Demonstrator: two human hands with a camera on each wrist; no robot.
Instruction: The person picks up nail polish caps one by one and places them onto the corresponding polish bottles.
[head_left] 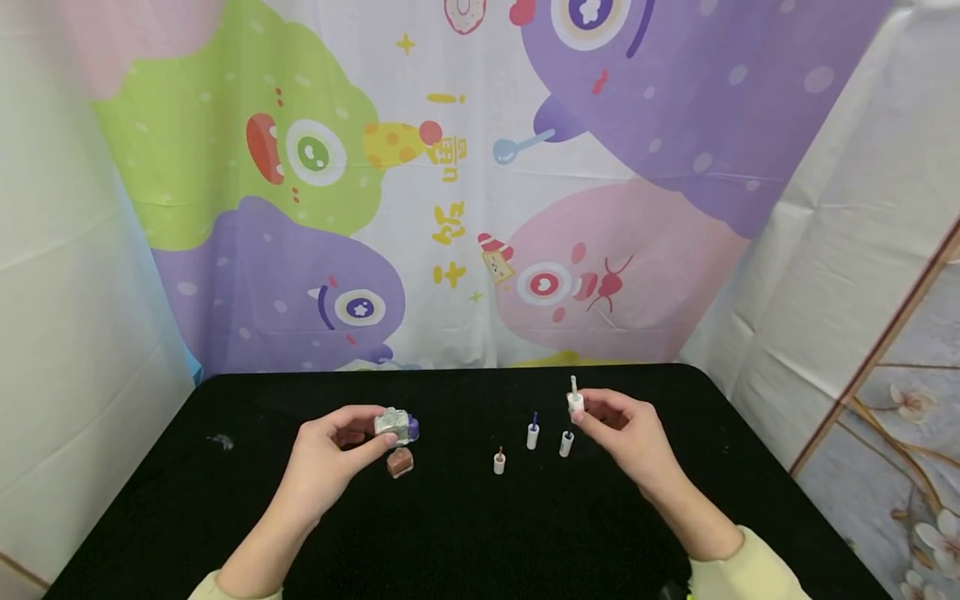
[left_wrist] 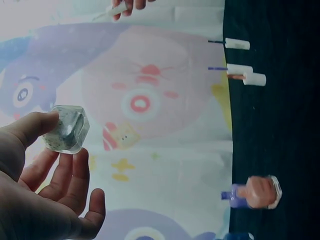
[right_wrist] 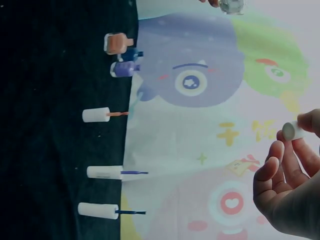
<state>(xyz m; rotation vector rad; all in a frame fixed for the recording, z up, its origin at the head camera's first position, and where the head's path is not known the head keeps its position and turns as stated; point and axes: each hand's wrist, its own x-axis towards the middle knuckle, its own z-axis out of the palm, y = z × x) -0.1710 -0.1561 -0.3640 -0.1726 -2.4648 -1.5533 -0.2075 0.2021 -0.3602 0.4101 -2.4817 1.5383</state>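
Observation:
Between thumb and fingers, my left hand [head_left: 318, 454] pinches a clear, silvery-grey nail polish bottle [head_left: 391, 425] above the table. My right hand [head_left: 630, 433] pinches a white nail polish cap [head_left: 575, 403], its pale brush pointing up. In the left wrist view the raised silvery bottle [left_wrist: 70, 130] shows its faceted glass. Beneath it on the table stand open bottles: an orange-brown one [right_wrist: 117, 43], a purple one [right_wrist: 123, 69] and a dark blue one [right_wrist: 130, 54]. In the head view the left hand and its bottle partly hide this group.
Three white caps stand brush-up on the black table [head_left: 450, 542] between the hands: one with a brown brush [head_left: 499, 463], one purple [head_left: 532, 437], one dark blue [head_left: 566, 444]. A cartoon-printed curtain [head_left: 450, 333] hangs behind the table's far edge.

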